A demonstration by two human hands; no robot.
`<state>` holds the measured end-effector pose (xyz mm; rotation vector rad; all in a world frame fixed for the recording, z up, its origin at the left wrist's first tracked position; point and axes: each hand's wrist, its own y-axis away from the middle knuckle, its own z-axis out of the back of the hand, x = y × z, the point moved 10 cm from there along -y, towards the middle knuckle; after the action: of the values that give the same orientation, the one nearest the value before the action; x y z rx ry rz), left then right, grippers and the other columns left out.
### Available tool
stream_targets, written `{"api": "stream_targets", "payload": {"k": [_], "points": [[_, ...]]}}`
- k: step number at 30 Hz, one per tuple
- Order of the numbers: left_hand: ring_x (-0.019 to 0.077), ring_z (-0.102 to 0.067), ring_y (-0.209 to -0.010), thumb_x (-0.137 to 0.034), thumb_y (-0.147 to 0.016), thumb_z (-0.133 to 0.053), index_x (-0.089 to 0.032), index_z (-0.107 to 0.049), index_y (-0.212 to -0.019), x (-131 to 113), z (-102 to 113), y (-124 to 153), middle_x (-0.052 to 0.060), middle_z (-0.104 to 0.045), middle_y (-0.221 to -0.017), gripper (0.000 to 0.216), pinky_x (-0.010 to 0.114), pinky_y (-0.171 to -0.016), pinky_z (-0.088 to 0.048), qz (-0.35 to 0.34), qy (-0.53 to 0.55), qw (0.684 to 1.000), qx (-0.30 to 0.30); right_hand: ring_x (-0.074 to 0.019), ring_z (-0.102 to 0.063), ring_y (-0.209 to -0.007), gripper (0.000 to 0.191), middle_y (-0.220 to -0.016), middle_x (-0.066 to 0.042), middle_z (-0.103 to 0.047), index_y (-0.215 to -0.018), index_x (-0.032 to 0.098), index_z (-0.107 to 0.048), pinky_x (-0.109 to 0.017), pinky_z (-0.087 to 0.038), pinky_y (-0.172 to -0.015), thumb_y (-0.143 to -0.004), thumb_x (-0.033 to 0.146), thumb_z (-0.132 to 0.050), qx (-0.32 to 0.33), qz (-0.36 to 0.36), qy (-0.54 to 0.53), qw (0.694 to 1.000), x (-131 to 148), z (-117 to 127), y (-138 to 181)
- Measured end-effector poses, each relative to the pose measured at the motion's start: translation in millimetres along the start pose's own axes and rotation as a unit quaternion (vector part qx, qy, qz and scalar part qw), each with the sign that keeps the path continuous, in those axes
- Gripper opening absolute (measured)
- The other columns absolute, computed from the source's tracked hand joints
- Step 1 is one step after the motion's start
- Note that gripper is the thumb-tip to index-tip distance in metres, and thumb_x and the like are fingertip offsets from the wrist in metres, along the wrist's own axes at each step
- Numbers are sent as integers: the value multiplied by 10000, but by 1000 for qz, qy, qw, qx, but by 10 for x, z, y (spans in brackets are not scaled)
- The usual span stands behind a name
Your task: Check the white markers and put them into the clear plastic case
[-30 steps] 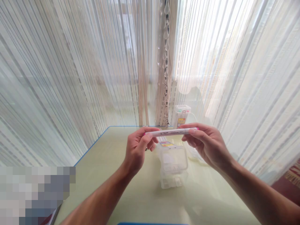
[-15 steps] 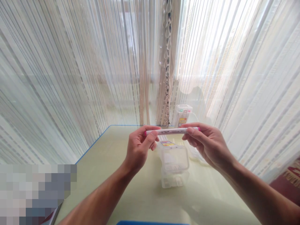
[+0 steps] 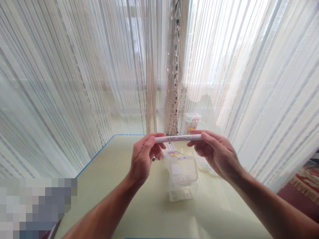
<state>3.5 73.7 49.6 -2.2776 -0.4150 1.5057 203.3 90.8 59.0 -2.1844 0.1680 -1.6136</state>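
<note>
A white marker pen (image 3: 178, 138) with small print on its barrel is held level above the table, one end in each hand. My left hand (image 3: 144, 157) pinches its left end between thumb and fingers. My right hand (image 3: 214, 152) pinches its right end the same way. Just below the pen, a clear plastic box (image 3: 181, 175) lies on the pale green table (image 3: 139, 205). A second clear box of markers (image 3: 191, 122) stands upright at the table's far edge.
Sheer white striped curtains (image 3: 74, 83) hang close around the far and side edges of the table. A beaded string (image 3: 176, 66) hangs down at the middle. A red patterned rug (image 3: 305, 182) shows at the right. A blurred patch covers the lower left corner.
Both hands and the pen have drifted slightly left and down in the view; the pink ends seen earlier are now covered by my fingers. The grip is the same.
</note>
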Motion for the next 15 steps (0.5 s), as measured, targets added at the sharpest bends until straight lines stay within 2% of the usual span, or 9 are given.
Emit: {"api": "stream_targets", "payload": {"k": [11,15], "points": [[115,-527,-513,-368,-897,-635,-114,-714,-1015,12,25,-27,41,-663,-663,291,240,-472,-424,-6,-8,1000,-12,-136,-504,-531,326,-785,-106,-769,-1111,169,-748,-274,-365,-487,-945,412,-608,10,15,23,1000,9,15,10],[79,-447,-464,-372,-895,-665,-119,-715,-979,-17,25,-30,22,-657,-635,271,222,-452,-405,-29,-54,998,-8,-115,-484,-496,267,-726,-76,-761,-1031,184,-749,-256,-363,-469,-919,414,-672,16,65,67,995,83,4,-3]]}}
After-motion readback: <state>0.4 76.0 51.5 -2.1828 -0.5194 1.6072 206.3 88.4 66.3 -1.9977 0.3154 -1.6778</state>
